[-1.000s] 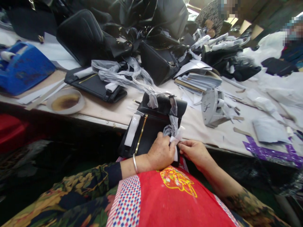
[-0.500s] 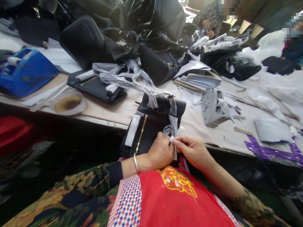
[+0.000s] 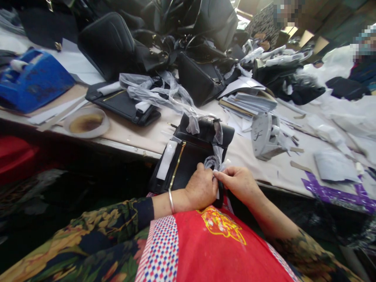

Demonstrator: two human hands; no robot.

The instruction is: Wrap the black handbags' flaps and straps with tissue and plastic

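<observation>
A black handbag (image 3: 192,147) with a gold zipper (image 3: 178,164) leans from the table edge to my lap. Clear plastic film (image 3: 217,141) wraps its strap, which runs down to my hands, and a white strip (image 3: 167,159) covers a part beside the zipper. My left hand (image 3: 202,187) lies over the bag, closed around the strap's lower part; its fingertips are mostly hidden. Right against it, my right hand (image 3: 239,183) pinches a small white wrapping strip (image 3: 215,172) between thumb and forefinger.
Another black bag (image 3: 117,102) lies behind, left of stacked papers (image 3: 249,102). A blue tape dispenser (image 3: 35,80), a bowl of brown matter (image 3: 86,122) and a white tape dispenser (image 3: 266,135) stand on the table (image 3: 141,139). Black bags (image 3: 107,45) pile up behind. Other people are at the far right.
The view has shifted slightly. My right fingers have closed in further over the white strip, so less of it shows. My left hand keeps its place on the bag.
</observation>
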